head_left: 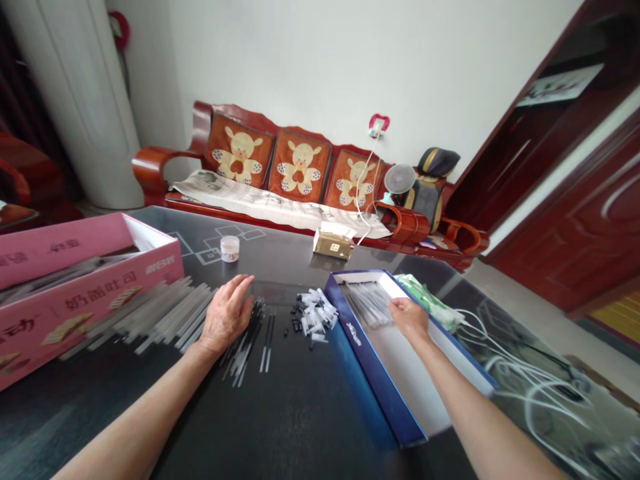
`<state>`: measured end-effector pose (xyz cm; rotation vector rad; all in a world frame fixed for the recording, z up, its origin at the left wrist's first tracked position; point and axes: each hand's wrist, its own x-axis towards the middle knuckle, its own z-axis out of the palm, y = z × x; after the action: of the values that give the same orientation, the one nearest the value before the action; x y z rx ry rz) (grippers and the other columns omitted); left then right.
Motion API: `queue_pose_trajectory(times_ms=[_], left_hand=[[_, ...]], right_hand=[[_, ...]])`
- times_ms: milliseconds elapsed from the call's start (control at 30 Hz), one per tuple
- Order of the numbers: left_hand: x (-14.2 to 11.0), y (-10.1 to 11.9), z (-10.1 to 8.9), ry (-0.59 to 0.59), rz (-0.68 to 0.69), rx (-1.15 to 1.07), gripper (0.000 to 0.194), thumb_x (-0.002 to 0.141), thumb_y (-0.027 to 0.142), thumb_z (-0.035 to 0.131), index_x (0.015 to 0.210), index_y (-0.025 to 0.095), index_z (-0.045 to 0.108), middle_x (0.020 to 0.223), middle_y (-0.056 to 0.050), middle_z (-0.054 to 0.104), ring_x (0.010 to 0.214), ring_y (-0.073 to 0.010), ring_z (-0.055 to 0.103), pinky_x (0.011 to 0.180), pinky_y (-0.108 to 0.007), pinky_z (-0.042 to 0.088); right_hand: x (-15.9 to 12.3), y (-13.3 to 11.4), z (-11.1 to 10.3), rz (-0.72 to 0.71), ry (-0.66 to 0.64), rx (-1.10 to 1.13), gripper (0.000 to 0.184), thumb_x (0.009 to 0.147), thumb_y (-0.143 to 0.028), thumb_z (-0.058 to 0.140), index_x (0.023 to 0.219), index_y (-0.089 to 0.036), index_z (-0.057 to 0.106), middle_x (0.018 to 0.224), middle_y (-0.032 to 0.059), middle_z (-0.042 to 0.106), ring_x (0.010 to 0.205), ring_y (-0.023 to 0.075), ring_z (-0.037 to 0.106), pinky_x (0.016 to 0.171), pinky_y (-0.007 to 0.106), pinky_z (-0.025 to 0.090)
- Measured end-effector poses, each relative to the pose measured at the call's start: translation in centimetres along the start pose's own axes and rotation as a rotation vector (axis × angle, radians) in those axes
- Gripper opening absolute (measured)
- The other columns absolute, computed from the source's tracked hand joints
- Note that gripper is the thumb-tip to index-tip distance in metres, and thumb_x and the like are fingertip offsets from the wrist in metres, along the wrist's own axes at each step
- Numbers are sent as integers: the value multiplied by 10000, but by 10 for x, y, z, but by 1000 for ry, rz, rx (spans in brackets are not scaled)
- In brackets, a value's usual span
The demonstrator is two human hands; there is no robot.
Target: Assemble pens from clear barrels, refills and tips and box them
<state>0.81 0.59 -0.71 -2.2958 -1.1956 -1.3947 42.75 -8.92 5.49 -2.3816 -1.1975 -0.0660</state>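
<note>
My left hand (227,317) hovers or rests, fingers stretched out, between a row of translucent plastic tubes (173,313) and a bunch of thin dark-tipped sticks (246,353). Two such sticks (269,340) lie apart, side by side, just right of the bunch. Inside a blue open box (373,373), my right hand (410,317) is closed at the right end of a layer of thin clear sticks with dark ends (367,300). What its fingers pinch, if anything, is hidden. Between the hands lies a heap of small clear and black caps (317,313).
A pink carton (155,263) with more tubes stands at the left. Farther back are a small white-lidded jar (230,249) and a tissue box (333,243). Right of the blue box lie a green packet (430,300) and tangled white cables (525,380). A wooden sofa (160,167) stands behind the table.
</note>
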Motion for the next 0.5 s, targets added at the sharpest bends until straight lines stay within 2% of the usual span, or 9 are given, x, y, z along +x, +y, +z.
queue_pose_trajectory(times_ms=[133, 233, 333, 433, 500], left_hand=[[0, 1, -1, -6, -7, 3, 404, 887, 200, 466, 1291, 192, 478, 1218, -113, 576, 1093, -235, 564, 928, -368, 484], [0, 2, -1, -2, -14, 9, 388, 888, 201, 463, 1274, 191, 493, 1202, -110, 585, 1080, -232, 573, 918, -367, 494], [-1, 2, 0, -5, -28, 13, 374, 889, 202, 457, 1259, 184, 506, 1195, -110, 590, 1080, -230, 574, 924, -367, 496], [-1, 1, 0, -23, -50, 3, 371, 889, 199, 448, 1255, 189, 514, 1199, -103, 591, 1087, -223, 575, 932, -357, 497], [-1, 1, 0, -39, -70, -7, 369, 889, 199, 445, 1250, 193, 520, 1205, -99, 589, 1094, -220, 575, 934, -349, 499]], right_hand=[[-1, 0, 11, -103, -72, -6, 191, 716, -287, 564, 815, -215, 711, 801, 38, 739, 774, 228, 685, 710, 300, 492], [1, -4, 15, -203, -72, -4, 258, 741, -267, 532, 923, -205, 703, 990, 65, 721, 911, 229, 670, 829, 321, 489], [5, -15, 25, -417, -97, 13, 326, 798, -258, 481, 1055, -205, 674, 1218, 75, 636, 1141, 211, 577, 1000, 328, 413], [7, -28, 39, -628, -194, -48, 406, 871, -287, 412, 1210, -172, 604, 1401, 100, 497, 1302, 223, 436, 1096, 388, 317], [7, -34, 47, -633, -276, -123, 465, 921, -333, 341, 1309, -157, 526, 1472, 99, 409, 1358, 233, 359, 1117, 422, 277]])
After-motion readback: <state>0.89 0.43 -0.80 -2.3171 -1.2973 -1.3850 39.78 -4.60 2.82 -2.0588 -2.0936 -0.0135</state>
